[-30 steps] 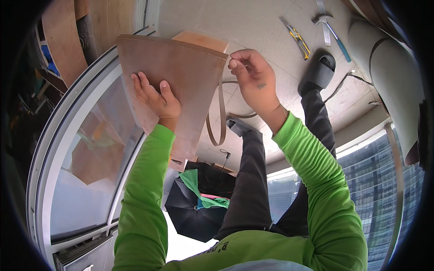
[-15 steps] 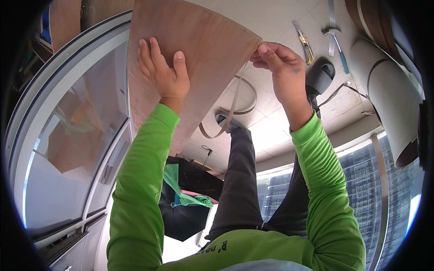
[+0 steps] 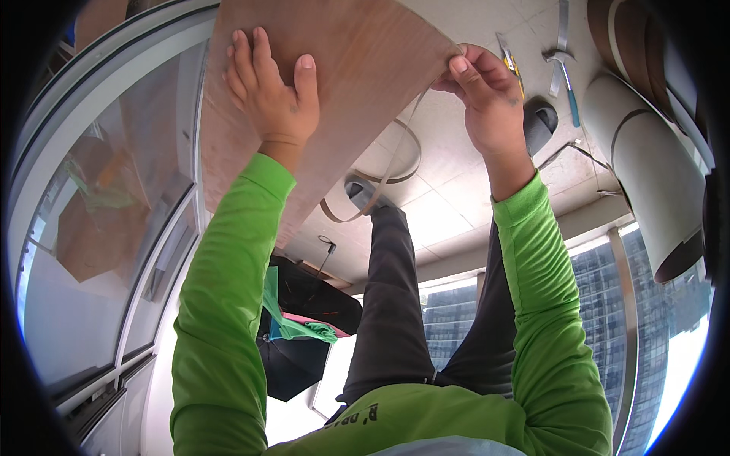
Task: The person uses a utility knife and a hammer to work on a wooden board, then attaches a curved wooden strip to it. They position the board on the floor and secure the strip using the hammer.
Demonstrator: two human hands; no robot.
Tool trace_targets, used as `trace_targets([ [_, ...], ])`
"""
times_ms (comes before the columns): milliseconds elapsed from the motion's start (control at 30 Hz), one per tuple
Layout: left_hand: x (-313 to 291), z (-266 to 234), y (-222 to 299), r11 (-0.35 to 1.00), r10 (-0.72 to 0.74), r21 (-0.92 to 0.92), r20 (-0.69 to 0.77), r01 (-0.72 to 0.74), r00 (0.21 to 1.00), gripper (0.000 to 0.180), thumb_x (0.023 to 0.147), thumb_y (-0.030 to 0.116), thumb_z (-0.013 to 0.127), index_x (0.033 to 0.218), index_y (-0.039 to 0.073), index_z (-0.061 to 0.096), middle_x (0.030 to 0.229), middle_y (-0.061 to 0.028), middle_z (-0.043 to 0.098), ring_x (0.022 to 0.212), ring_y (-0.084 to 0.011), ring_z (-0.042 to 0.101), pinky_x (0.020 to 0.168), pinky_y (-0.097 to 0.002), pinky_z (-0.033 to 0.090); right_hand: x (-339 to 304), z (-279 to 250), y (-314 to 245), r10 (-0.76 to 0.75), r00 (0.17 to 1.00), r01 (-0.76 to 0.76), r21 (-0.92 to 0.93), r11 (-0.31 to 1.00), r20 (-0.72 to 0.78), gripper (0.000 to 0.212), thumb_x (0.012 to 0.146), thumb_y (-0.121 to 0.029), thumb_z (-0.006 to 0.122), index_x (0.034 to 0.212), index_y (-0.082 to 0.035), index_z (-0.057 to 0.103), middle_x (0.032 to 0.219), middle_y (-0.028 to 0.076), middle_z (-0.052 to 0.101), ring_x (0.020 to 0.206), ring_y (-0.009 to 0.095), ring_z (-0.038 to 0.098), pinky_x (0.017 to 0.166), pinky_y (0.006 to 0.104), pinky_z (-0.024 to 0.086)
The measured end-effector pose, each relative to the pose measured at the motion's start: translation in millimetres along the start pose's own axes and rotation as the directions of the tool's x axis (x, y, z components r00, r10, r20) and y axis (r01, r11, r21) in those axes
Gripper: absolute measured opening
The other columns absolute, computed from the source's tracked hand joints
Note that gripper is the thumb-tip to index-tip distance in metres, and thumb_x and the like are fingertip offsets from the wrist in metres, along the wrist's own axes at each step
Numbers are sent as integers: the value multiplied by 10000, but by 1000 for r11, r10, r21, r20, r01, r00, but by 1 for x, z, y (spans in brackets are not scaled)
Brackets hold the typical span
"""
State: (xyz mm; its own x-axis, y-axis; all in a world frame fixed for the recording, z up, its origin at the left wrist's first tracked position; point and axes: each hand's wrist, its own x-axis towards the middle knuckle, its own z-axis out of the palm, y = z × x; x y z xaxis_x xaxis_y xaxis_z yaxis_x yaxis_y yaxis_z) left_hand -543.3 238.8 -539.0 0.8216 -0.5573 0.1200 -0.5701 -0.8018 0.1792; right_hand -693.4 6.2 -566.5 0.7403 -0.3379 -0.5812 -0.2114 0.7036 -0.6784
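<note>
A large brown wood-grain board point(image 3: 365, 99) with a curved far edge fills the upper middle of the head view. My left hand point(image 3: 275, 99) lies on its face, fingers stretched out and thumb apart. At the board's right corner, the thumb and fingers of my right hand point(image 3: 489, 95) are pinched together on a thin beige edge-banding strip point(image 3: 396, 179). From that pinch the strip hangs along the board's right side and curls in a loose loop above the floor. The strip's end is hidden by my fingers.
A yellow utility knife point(image 3: 511, 62), partly behind my right hand, and a teal-handled hammer point(image 3: 572, 95) lie on the tiled floor point(image 3: 437, 209). Rolled sheets point(image 3: 654, 171) stand at the right. Framed glass point(image 3: 99, 311) flanks the left; a black umbrella point(image 3: 293, 368) lies nearer me.
The view has shifted slightly. Both hands and the board's corner appear higher in the picture, the right hand also farther right. The left hand stays flat and the right hand stays pinched.
</note>
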Motion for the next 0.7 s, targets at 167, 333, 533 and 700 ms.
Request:
trace_targets([
  [167,-4,6,-5,998,-32,-48,-17,31,999,735,942,483,587,1514,43,444,1591,-248,362,1469,-464,299,1199,-631,142,-2,1,5,-48,999,48,-47,998,7,259,995,-216,699,1094,20,666,930,90,722,836,182,709,833,322,593],
  [333,-4,2,-3,999,-26,-43,-6,26,1000,717,961,460,591,1512,25,445,1600,-263,338,1455,-462,302,1195,-584,176,-7,-6,-6,-160,986,164,-363,917,41,395,989,-225,711,1248,56,612,1069,107,716,932,174,702,845,299,582],
  [533,1,9,-3,997,75,26,-165,-72,983,660,894,379,733,1438,56,546,1488,-214,522,1370,-406,461,1162,-497,327,-6,-23,-46,-319,747,660,-710,245,584,688,856,34,733,1489,-128,517,1458,241,521,1344,389,538,1089,408,473],
  [700,-18,1,5,939,59,-304,-316,-160,947,515,851,257,771,1311,69,635,1252,-161,667,1186,-342,600,1046,-474,422,12,-16,-48,-267,516,849,-528,32,814,623,852,43,732,1434,-111,570,1414,233,559,1274,406,581,1027,424,520],
])
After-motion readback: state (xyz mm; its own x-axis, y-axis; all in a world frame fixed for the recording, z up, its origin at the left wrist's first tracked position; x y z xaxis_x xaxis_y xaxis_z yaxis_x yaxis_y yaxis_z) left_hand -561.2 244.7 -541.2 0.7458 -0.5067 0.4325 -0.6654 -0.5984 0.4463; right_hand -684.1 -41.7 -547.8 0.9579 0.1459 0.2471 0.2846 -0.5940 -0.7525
